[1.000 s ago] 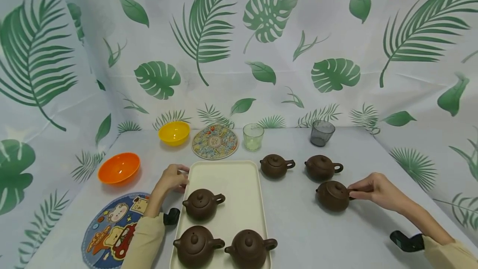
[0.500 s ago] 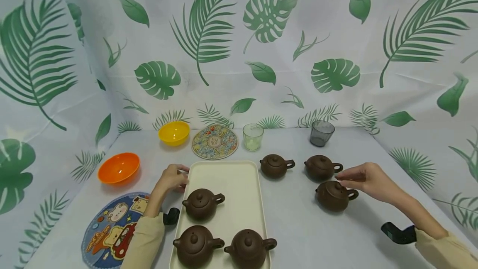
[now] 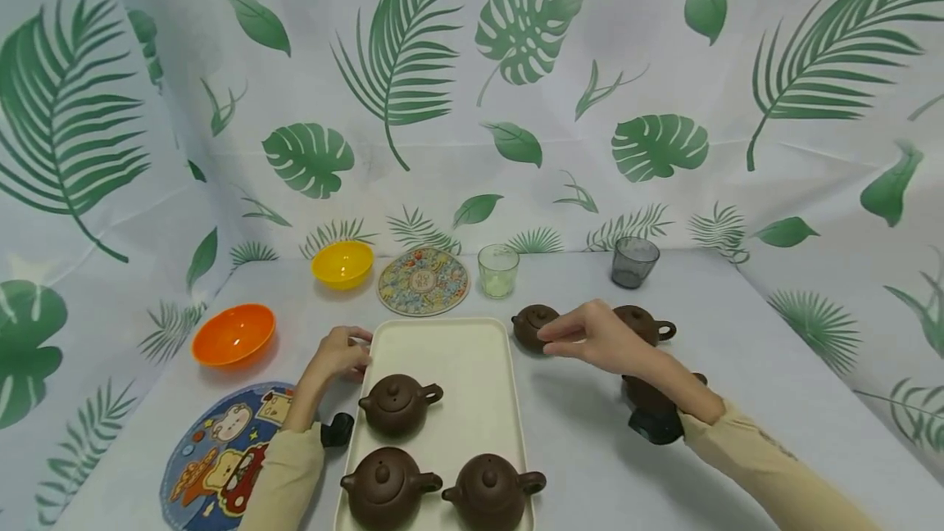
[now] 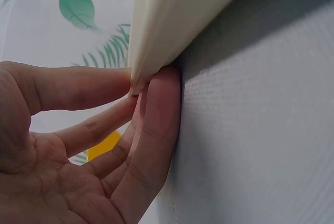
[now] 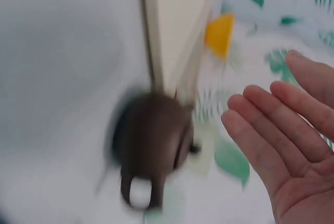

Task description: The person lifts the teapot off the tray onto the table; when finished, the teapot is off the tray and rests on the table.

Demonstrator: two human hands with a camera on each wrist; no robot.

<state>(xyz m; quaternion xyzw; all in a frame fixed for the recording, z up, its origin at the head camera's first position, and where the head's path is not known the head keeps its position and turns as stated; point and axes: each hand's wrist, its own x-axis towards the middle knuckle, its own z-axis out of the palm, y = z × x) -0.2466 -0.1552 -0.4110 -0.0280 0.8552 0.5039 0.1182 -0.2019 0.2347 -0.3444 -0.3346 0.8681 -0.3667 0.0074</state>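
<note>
My left hand pinches the left edge of a cream tray; in the left wrist view, thumb and fingers close on the rim. Three brown teapots stand on the tray: one upper left, one lower left, one lower right, its handle past the rim. My right hand, holding nothing, hovers by a small brown teapot right of the tray, hiding its handle. In the right wrist view the fingers extend beside this teapot, apart from it.
Two more teapots stand to the right, one behind and one partly under my right forearm. At the back are a yellow bowl, a patterned round mat, a green glass and a grey glass. Left lie an orange bowl and a blue mat.
My right hand let go of the nearest right teapot's handle, rose over its lid, then swung left to the small teapot beside the tray. The left hand and tray stay put.
</note>
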